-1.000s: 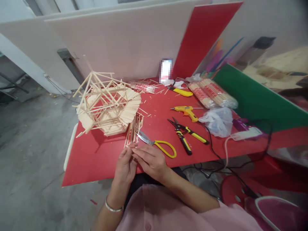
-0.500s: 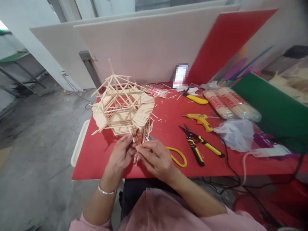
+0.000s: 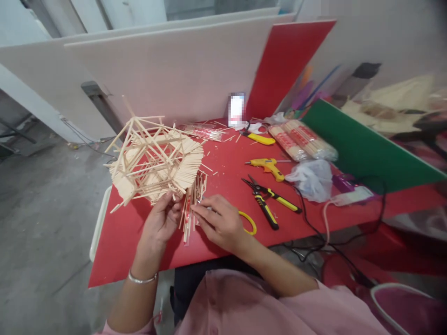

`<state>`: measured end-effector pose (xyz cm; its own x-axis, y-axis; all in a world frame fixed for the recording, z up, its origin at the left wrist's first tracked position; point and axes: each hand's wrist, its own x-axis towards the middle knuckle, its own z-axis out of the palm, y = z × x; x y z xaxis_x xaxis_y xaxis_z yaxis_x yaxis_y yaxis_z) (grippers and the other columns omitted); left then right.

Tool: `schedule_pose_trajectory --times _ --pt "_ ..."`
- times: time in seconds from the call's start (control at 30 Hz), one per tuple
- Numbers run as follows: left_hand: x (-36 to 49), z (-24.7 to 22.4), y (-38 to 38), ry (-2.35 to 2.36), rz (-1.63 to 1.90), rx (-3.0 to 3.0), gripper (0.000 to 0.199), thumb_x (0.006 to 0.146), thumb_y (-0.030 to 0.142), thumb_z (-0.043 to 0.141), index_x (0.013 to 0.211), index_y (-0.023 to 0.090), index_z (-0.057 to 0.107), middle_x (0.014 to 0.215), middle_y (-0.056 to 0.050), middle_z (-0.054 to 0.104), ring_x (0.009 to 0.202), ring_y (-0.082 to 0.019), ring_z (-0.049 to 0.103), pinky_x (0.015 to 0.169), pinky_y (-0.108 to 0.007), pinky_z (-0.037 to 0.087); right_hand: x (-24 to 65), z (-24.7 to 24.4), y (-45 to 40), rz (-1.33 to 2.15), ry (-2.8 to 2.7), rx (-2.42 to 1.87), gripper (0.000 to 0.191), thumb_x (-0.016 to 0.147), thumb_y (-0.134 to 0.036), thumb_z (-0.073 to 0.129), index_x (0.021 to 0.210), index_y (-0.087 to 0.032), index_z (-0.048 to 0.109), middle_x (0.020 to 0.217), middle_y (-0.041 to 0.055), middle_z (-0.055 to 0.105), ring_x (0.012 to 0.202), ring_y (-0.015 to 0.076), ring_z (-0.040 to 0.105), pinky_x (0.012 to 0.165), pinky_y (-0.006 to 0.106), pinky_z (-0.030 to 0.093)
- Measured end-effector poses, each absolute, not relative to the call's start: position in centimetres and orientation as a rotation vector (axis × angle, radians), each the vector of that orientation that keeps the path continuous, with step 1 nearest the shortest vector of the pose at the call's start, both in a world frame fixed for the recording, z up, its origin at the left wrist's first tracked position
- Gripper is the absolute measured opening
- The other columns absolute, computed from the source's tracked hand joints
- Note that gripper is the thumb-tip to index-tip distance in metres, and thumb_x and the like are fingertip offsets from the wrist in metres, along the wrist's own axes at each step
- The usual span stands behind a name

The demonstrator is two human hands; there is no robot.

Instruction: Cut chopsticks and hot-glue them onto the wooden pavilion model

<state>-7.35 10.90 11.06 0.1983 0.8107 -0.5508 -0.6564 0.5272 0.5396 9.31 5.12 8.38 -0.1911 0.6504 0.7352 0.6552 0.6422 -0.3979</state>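
Observation:
A model of thin wooden sticks (image 3: 153, 158), with a fan-like skirt and a pointed frame, stands at the left of the red table. My left hand (image 3: 162, 216) pinches the near end of a stick at the model's front edge. Just to the right, my right hand (image 3: 220, 223) has its thumb and fingertips pressed together; whatever lies between them is too small to name. Loose sticks in a clear wrapper (image 3: 188, 214) lie between and behind my hands. Part of a yellow loop handle (image 3: 250, 223) shows beside my right hand.
Yellow-and-black cutters (image 3: 267, 209), a yellow glue gun (image 3: 267, 165) and a yellow-handled tool (image 3: 260, 138) lie to the right. Behind them are wrapped stick bundles (image 3: 302, 139), a plastic bag (image 3: 312, 179) and a green board (image 3: 363, 149). A lit phone (image 3: 236, 109) leans at the back; cables hang over the front edge.
The view has swung to the right, so the table contents sit further left. The model looks more tilted, and my hands are slightly further apart.

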Motion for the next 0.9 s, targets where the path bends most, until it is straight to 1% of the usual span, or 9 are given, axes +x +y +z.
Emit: schedule_pose_trajectory --times 0.1,0.23,0.37,0.5,0.6,0.7,0.8,0.9 --pt "-7.5 10.6 11.1 0.879 1.025 0.262 0.015 0.083 0.018 0.067 0.073 0.014 0.056 0.058 0.005 0.057 0.041 -0.002 0.051 0.034 -0.008 0.038 8.8 8.5 5.6 -0.006 -1.888 -1.015 0.025 0.087 -0.014 0.062 0.111 -0.018 0.067 0.094 0.0084 0.068 0.087 0.0165 0.06 0.077 0.031 0.052" --pt "-7.5 10.0 11.2 0.92 1.027 0.333 0.021 0.076 0.025 0.075 0.075 0.015 0.056 0.061 0.005 0.059 0.04 -0.001 0.048 0.032 -0.008 0.033 8.4 8.4 5.6 0.019 -1.905 -1.017 0.025 0.089 -0.016 0.059 0.112 -0.019 0.067 0.094 0.0078 0.068 0.087 0.0165 0.06 0.077 0.031 0.052" --pt "-7.4 10.1 11.0 0.944 1.035 0.422 0.026 0.076 0.032 0.075 0.075 0.017 0.054 0.06 0.006 0.058 0.038 -0.002 0.047 0.03 -0.009 0.031 8.7 8.3 5.4 0.016 -1.928 -1.051 0.025 0.09 -0.017 0.058 0.113 -0.02 0.067 0.093 0.0076 0.069 0.087 0.0168 0.061 0.077 0.032 0.052" --pt "-7.5 10.3 10.8 0.911 1.046 0.422 0.028 0.074 0.028 0.077 0.074 0.017 0.052 0.057 0.006 0.056 0.038 -0.003 0.047 0.03 -0.009 0.033 10.6 8.1 4.9 -0.036 -1.994 -1.206 0.022 0.092 -0.02 0.056 0.11 -0.02 0.069 0.094 0.0082 0.069 0.085 0.0169 0.061 0.077 0.031 0.051" --pt "-7.8 10.2 10.6 0.874 1.052 0.405 0.029 0.068 0.023 0.082 0.076 0.016 0.055 0.061 0.004 0.06 0.042 -0.004 0.052 0.034 -0.01 0.039 13.3 7.1 4.3 -0.114 -2.015 -1.498 0.023 0.094 -0.026 0.053 0.106 -0.019 0.071 0.097 0.0096 0.07 0.089 0.0197 0.061 0.078 0.033 0.05" --pt "-8.0 10.0 10.5 0.846 1.044 0.397 0.03 0.064 0.019 0.084 0.08 0.014 0.059 0.065 0.003 0.063 0.046 -0.005 0.056 0.037 -0.011 0.043 16.4 5.8 3.3 -0.225 -1.992 -1.772 0.029 0.095 -0.031 0.05 0.107 -0.016 0.071 0.103 0.0109 0.07 0.094 0.0224 0.062 0.082 0.035 0.05" --pt "-8.0 10.0 10.5 0.83 1.045 0.383 0.025 0.067 0.017 0.082 0.079 0.013 0.061 0.066 0.002 0.064 0.046 -0.005 0.056 0.037 -0.011 0.044 18.7 4.8 2.0 -0.288 -1.966 -1.897 0.034 0.097 -0.035 0.047 0.11 -0.015 0.07 0.106 0.0105 0.07 0.098 0.0228 0.062 0.083 0.034 0.05" --pt "-7.9 10.1 10.4 0.829 1.031 0.365 0.019 0.071 0.016 0.078 0.077 0.013 0.06 0.066 0.002 0.063 0.045 -0.004 0.054 0.037 -0.012 0.043 19.6 4.4 0.8 -0.283 -1.98 -1.905 0.036 0.098 -0.036 0.044 0.109 -0.015 0.07 0.105 0.0108 0.07 0.098 0.0221 0.063 0.084 0.032 0.05"
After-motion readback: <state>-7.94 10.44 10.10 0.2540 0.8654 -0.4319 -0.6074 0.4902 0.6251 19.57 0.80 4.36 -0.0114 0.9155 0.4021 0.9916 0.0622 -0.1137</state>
